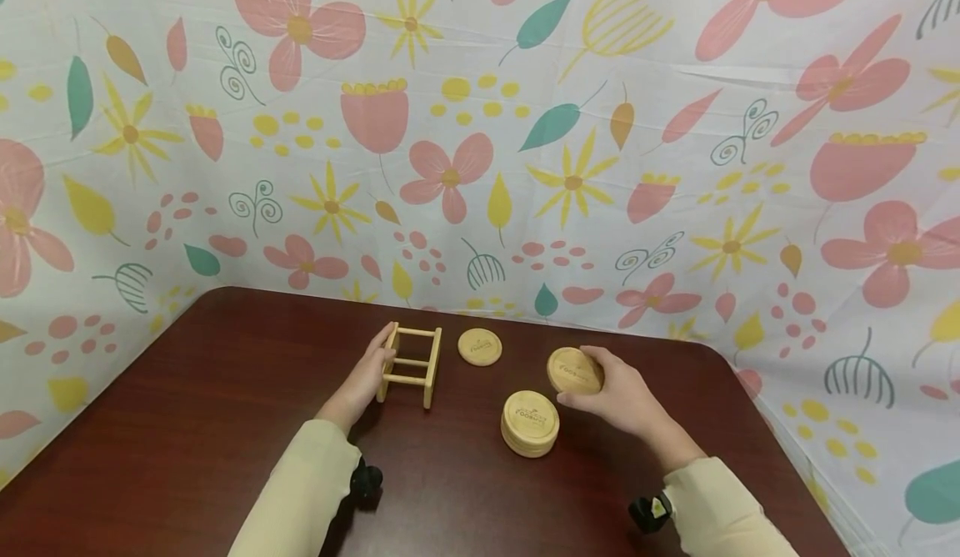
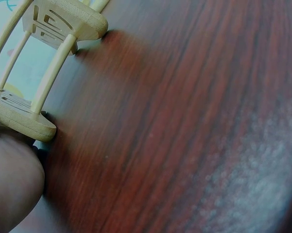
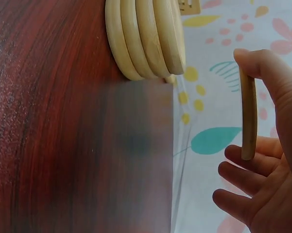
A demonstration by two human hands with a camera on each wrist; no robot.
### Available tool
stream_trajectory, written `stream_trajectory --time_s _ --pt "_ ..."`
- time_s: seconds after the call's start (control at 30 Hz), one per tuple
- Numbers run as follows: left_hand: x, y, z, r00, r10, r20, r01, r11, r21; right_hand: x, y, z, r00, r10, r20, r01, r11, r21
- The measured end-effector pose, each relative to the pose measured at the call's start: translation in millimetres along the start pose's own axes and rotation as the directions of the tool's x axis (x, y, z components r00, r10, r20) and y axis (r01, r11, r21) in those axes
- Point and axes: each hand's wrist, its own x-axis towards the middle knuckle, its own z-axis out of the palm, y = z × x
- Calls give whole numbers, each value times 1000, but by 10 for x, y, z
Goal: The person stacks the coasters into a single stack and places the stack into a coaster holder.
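My right hand (image 1: pixel 621 396) pinches a round wooden coaster (image 1: pixel 574 371) between thumb and fingers. The right wrist view shows this coaster edge-on (image 3: pixel 249 114), raised off the table, with several other fingers spread beside it. Just left of that hand, nearer me, stands a stack of matching coasters (image 1: pixel 530 424). One more coaster (image 1: pixel 480 347) lies flat on the table farther back. My left hand (image 1: pixel 365 383) grips the left side panel of a small wooden coaster rack (image 1: pixel 410 365). Slots in the rack's panels (image 2: pixel 53 22) show in the left wrist view.
Dark red-brown wood grain covers the table (image 1: pixel 187 440), which has rounded back corners. A white cloth with printed flowers and leaves (image 1: pixel 480 123) hangs behind it and along both sides. Each wrist wears a black device (image 1: pixel 649 514) near the pale sleeve cuff.
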Motion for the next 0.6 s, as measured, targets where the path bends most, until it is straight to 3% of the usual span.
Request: stream_trajectory --time_s 0.6 --pt "-6 5 -6 1000 -8 10 8 1000 1 -60 -70 47 999 -35 5 35 999 20"
